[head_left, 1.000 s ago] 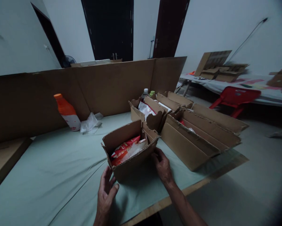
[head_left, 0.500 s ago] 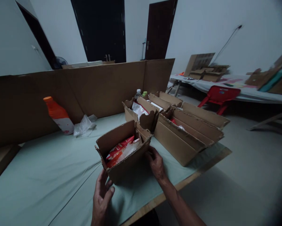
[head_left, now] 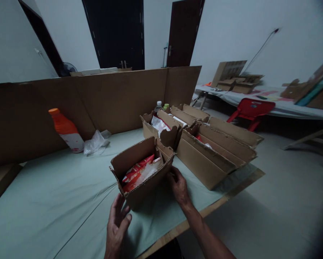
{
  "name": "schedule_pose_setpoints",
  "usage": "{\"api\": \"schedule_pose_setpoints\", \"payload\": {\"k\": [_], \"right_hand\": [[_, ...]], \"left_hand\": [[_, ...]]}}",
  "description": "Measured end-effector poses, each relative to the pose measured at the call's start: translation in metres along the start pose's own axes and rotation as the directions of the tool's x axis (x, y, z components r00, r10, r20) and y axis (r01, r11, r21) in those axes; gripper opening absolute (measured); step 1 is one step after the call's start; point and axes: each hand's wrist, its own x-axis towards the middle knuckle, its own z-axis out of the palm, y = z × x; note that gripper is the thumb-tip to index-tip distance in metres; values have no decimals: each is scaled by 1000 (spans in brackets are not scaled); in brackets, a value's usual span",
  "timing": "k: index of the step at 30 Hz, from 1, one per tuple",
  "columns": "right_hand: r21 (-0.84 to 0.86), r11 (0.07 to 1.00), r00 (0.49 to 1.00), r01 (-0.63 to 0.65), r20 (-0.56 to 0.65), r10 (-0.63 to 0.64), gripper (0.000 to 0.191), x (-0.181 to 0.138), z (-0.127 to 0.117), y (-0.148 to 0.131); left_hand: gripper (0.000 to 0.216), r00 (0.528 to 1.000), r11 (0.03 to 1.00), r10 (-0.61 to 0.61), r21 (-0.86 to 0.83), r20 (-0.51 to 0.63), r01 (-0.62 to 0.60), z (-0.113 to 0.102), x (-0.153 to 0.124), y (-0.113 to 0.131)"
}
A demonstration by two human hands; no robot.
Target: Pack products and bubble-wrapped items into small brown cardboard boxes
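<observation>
A small open cardboard box [head_left: 145,187] stands on the pale green table cloth [head_left: 48,201] right in front of me. Red and white packets [head_left: 138,172] lie inside it. My left hand [head_left: 116,225] rests against the box's near left corner, fingers stretched up along the wall. At the box's near right corner my right hand [head_left: 179,187] has its fingers curled against the cardboard.
Behind stand two more open boxes [head_left: 164,131] and a long carton [head_left: 212,153] near the table's right edge. An orange bottle [head_left: 65,131] and crumpled plastic [head_left: 95,144] lie by the cardboard wall [head_left: 110,100]. A red chair [head_left: 251,109] stands beyond.
My view has shifted to the right over the second. Both hands have stayed at the small box's corners, and the box has not visibly moved on the cloth.
</observation>
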Motion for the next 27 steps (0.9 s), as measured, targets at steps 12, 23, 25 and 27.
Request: {"api": "schedule_pose_setpoints", "payload": {"k": [12, 23, 25, 27], "right_hand": [[-26, 999, 999, -30, 10, 30, 40, 0, -2, -1], [-6, 1000, 1000, -25, 7, 25, 43, 0, -1, -1], [-6, 1000, 1000, -22, 2, 22, 42, 0, -1, 1], [1, 1000, 1000, -19, 6, 19, 42, 0, -1, 2]], "left_hand": [[72, 1000, 1000, -18, 12, -25, 19, 3, -2, 0], [70, 1000, 1000, -3, 7, -12, 3, 1, -3, -1], [68, 1000, 1000, -8, 6, -20, 8, 2, -3, 0], [67, 1000, 1000, -12, 5, -16, 12, 2, -4, 0]]}}
